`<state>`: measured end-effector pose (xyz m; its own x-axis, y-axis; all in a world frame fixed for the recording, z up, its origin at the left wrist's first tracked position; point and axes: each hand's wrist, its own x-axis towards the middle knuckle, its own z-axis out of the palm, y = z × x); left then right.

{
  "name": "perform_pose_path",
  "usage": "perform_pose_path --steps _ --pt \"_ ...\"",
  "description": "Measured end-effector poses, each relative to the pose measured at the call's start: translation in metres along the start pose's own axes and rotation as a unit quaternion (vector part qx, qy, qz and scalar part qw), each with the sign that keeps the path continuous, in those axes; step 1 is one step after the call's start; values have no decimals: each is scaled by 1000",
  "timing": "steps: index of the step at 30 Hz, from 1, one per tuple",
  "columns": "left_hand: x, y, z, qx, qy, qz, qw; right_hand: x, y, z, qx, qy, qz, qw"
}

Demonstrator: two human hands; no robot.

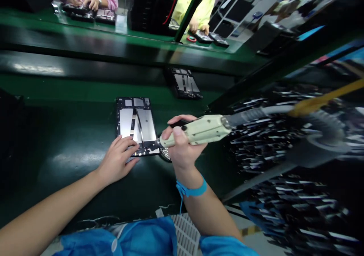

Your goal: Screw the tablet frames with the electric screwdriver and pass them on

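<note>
An opened tablet (147, 119) lies on the dark green bench, its silver battery panels and black circuit board facing up. My left hand (116, 161) rests at its near left corner with fingers stretched over the edge; the thumb lies just in front. Wrapped around a pale green electric screwdriver (209, 129) is my right hand (184, 149). The screwdriver lies nearly level, its tip at the tablet's near right corner; whether it touches a screw I cannot tell. A round dish of small shiny pieces (165, 154) is partly hidden beneath the right hand.
A second opened tablet (184, 83) lies farther back on the bench. Racks packed with dark parts (290, 195) stand at the right. The screwdriver's cable (264, 112) runs right, past a yellow strap (330, 96). Two people work across the bench, beyond a green ledge (85, 40).
</note>
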<state>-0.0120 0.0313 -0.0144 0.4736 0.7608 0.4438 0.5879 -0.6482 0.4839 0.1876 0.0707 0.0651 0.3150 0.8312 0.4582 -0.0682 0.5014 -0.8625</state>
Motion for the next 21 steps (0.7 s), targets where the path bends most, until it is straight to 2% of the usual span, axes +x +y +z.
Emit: perform_pose_path --steps 3,5,14,21 --pt "0 -1 -1 -4 -6 0 1000 -21 -3 19 48 -92 36 994" --pt "0 -1 -2 -6 -7 2 1000 -29 -1 25 48 -117 47 991" --pt "1 1 -4 -2 -18 -3 1000 -38 8 27 29 -146 67 987" --pt "0 -2 2 -4 -5 -13 1000 -43 12 23 -34 -167 80 982"
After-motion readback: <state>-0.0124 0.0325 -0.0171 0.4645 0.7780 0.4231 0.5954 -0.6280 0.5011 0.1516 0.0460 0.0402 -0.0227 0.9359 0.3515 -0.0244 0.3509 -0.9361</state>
